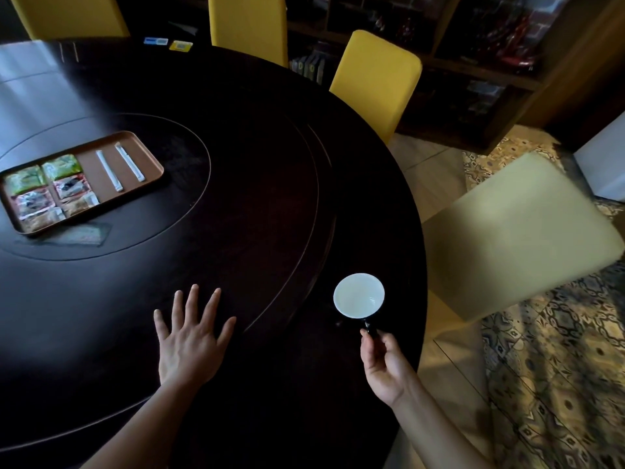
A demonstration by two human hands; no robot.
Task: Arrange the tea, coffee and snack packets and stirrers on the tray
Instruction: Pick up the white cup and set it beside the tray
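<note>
On the far left, a brown tray (148,154) sits on the inner round panel of the dark desk (263,204). Its left part holds six packets in two columns: two green packets (44,172) at the far end, two red-and-silver packets (52,196) in the middle, and two tan packets (62,213) at the near end, all lying flat and touching or nearly touching their neighbours. To their right, past a bare strip of tray, two white wrapped stirrers (109,170) lie side by side, roughly parallel and apart from each other, angled along the tray's short direction.

Nearer the camera, the left hand (189,340) lies palm down on the desk with its fingers spread wide, gripping nothing, well apart from the tray.

Further right, close to the desk's edge, stands a cup (359,295), dark outside and white inside, with nothing visible in it. The right hand (384,363) pinches the cup's dark handle between thumb and fingertips, the cup upright or nearly so.

Beyond the desk, yellow chairs (375,82) stand around its far side, and a pale seat cushion (517,231) shows at the right above a patterned floor (554,384). At the far edge of the desk lie a small blue card (155,41) and a yellow one (181,45), side by side.
</note>
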